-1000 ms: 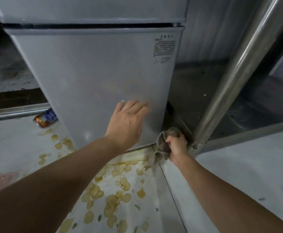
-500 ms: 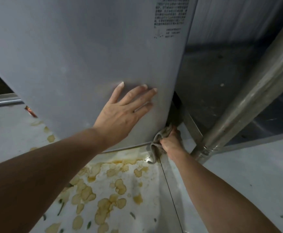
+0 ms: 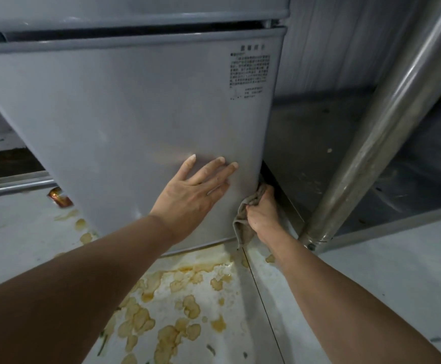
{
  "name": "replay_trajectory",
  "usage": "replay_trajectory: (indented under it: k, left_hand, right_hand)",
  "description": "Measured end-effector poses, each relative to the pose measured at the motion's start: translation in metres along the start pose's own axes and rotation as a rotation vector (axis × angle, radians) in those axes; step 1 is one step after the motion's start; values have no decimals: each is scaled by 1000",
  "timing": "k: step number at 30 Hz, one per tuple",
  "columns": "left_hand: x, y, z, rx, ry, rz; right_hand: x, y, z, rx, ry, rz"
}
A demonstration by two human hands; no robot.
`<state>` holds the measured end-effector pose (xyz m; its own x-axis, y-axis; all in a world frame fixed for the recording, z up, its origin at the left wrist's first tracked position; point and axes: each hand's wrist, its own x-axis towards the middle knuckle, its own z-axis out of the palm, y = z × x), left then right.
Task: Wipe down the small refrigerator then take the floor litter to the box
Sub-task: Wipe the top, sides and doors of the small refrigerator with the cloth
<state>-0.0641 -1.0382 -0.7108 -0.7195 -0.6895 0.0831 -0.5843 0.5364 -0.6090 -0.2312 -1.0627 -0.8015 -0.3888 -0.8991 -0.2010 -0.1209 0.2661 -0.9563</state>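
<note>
Grey refrigerator (image 3: 135,114): left hand (image 3: 188,198) pressed flat, right hand (image 3: 262,214) gripping cloth (image 3: 243,227).

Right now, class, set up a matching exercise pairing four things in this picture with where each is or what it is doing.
Things:
1. left hand
2. right hand
3. grey wiping cloth
4. orange crushed can

Places or states:
A. lying on the floor left of the fridge
B. flat on the grey refrigerator door
C. bunched at the door's lower right corner
D. gripping the cloth

Pairs: 1-B, 2-D, 3-C, 4-A
</note>
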Motion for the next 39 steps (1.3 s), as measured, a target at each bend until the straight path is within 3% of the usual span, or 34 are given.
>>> replay_trajectory:
  k: [9,19,23,34,39]
  left_hand:
    - [9,-12,-34,-16,-57,57]
    - [16,-73,-122,67,313,-196]
    - [16,-91,-124,-31,259,-243]
    - [12,-100,-145,-50,132,-158]
    - [19,-120,-177,-38,220,-179]
  right_hand:
    - [-18,-80,-14,64,75,-184]
    - [-30,-163,-37,92,107,-304]
    - [-33,-191,-40,168,122,-324]
    - [-44,-257,-57,166,210,-357]
    - [-42,-269,-68,135,110,-380]
